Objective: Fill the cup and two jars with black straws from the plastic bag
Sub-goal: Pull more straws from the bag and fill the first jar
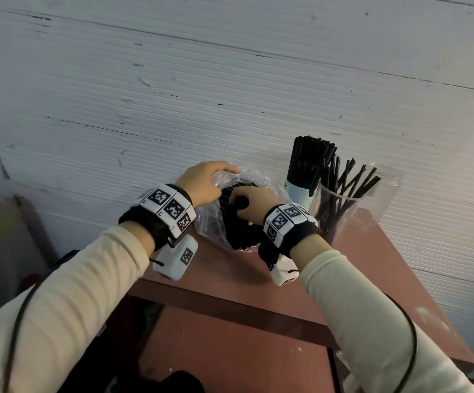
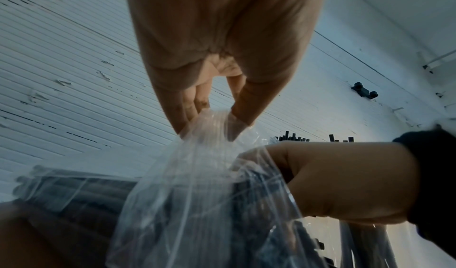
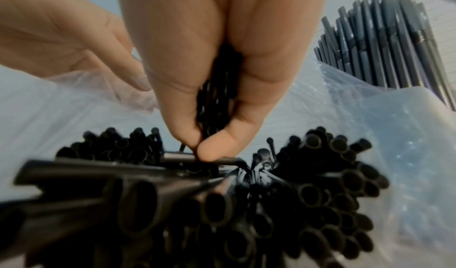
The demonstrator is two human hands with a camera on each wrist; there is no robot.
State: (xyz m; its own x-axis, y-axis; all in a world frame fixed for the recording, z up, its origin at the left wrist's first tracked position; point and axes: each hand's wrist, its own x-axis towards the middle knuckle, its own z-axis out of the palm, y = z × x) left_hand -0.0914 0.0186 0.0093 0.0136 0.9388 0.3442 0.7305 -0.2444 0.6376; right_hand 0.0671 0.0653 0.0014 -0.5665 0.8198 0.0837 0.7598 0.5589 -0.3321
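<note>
Right hand (image 3: 209, 88) clamped on bunch of black straws (image 3: 246, 204) inside plastic bag (image 1: 216, 222). Left hand (image 1: 201, 185) pinching bag rim. Straws maybe pointing up toward grip. Jar (image 1: 355, 199) just right, nearer right hand.

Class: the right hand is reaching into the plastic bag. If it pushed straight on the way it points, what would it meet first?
Most likely the loose black straws inside the plastic bag: the right hand already grips some, and more lie just beyond its fingers; depth is unclear.
</note>
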